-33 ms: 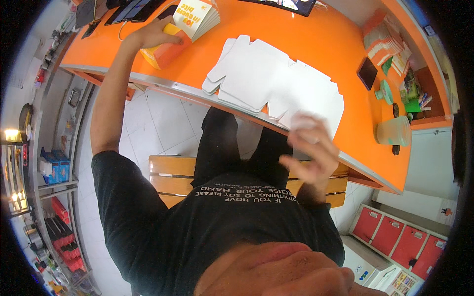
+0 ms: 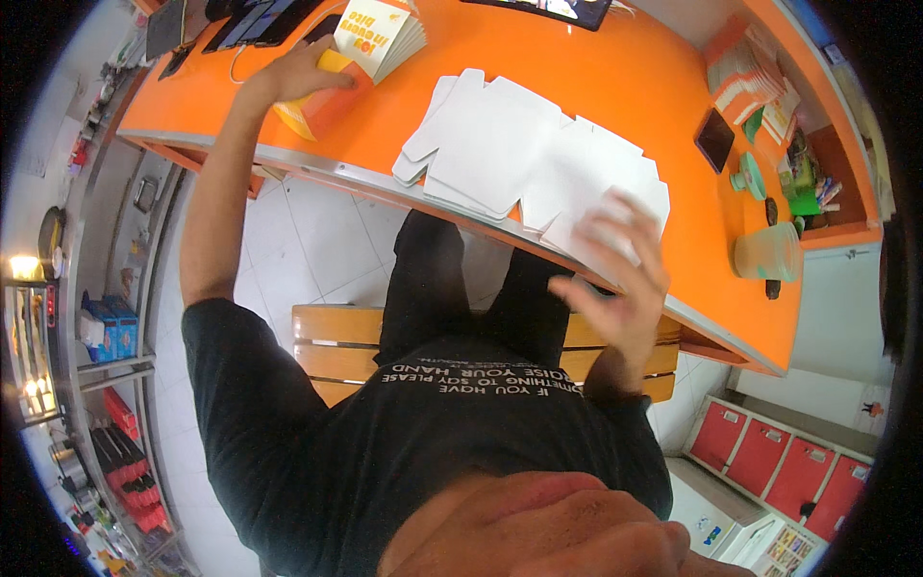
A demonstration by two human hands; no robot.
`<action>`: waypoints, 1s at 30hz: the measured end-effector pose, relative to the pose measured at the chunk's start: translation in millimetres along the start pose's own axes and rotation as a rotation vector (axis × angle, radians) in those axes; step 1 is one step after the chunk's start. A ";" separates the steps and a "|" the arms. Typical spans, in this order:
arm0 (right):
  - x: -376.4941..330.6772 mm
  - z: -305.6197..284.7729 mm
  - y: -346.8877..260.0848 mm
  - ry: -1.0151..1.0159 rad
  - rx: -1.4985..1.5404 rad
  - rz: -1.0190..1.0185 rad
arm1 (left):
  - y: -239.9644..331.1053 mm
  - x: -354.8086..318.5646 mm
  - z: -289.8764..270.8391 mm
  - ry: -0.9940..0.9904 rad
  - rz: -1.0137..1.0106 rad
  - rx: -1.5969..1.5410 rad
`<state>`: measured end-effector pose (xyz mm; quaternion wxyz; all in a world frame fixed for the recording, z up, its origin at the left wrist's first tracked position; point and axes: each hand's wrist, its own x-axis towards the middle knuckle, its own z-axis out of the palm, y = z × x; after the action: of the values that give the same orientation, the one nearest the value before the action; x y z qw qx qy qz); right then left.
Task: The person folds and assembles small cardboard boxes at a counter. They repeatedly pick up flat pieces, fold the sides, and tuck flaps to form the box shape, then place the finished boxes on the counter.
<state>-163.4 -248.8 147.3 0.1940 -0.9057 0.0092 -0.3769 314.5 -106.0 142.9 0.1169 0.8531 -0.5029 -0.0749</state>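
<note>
"How's the right hand [image 2: 625,269]?"
"Blurred, fingers spread apart, thumb out leftward, above the white carton blanks [image 2: 519,144]; contact unclear."
"And the left hand [image 2: 300,75]?"
"Arm outstretched, laid across the yellow-and-orange folded cartons [image 2: 370,43]; I can't tell whether it grips. Everything's on the orange table [image 2: 625,77]."

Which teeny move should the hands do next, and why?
Maybe the right hand should settle softly on the white cardboard pieces. It looks open and is over their near side, though blur hides whether it touches them. They lie by the front edge of the orange table, and the left hand is at the yellow, orange and white stack.
</note>
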 end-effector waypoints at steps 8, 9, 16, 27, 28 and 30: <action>-13.9 -27.7 46.4 -0.419 -0.073 0.330 | 28.6 -6.4 1.2 0.033 -0.109 0.025; -10.7 -29.2 49.0 -0.434 -0.048 0.308 | 14.3 -6.7 1.8 0.096 -0.069 0.024; -0.5 -32.7 75.7 -0.342 0.094 0.448 | 84.2 -37.2 -3.5 0.659 0.201 0.199; 1.4 -19.6 102.0 -0.363 0.614 0.803 | 258.1 -138.7 68.0 0.260 0.836 -0.097; 4.2 -20.5 99.8 -0.360 0.630 0.808 | 270.6 -136.7 77.3 0.292 0.794 -0.081; -1.8 -18.8 104.9 -0.351 0.663 0.796 | 287.3 -124.9 100.3 0.355 0.719 -0.059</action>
<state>-163.9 -351.9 120.6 0.5956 -0.7717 0.1995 -0.1003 -11.9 -143.3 126.7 0.2450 0.6188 -0.7390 0.1050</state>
